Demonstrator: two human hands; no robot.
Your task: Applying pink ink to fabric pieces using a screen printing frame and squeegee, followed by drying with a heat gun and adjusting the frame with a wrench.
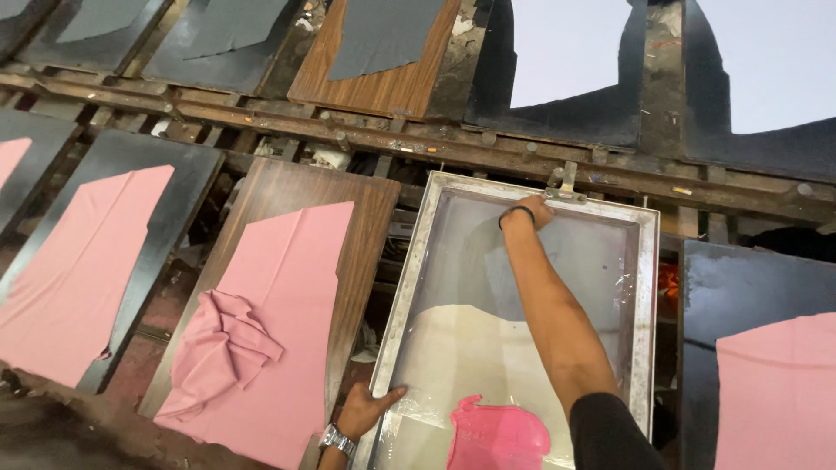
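Metal-framed rectangular printing screen [649, 261]: left hand [366, 409] grasps its near left edge, right hand [531, 211] clenched at its far rail; pink ink [496, 431] pools inside.

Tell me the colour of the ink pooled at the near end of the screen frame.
Bright pink ink, seen in the head view.
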